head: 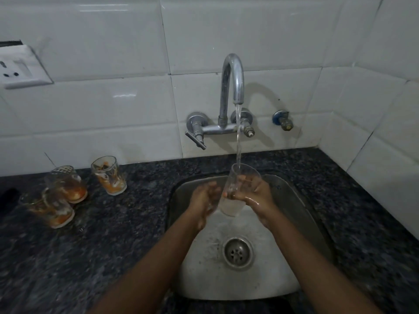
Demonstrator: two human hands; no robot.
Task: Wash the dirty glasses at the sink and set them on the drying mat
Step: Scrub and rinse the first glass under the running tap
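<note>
Clear glass [238, 189] tilted under running water, three stained glasses [108, 175] upright – left counter (orange residue)

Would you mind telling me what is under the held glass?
Under the glass lie the wet sink floor and, nearer the camera, the drain. The glass and both hands cover the floor directly beneath.

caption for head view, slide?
Both hands rinse a glass under the tap; three dirty glasses wait.

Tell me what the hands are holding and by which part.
A clear glass, held under the running tap. The right hand grips its side wall around the middle; the left hand is against its lower side, blurred, so its grip is unclear.
</note>
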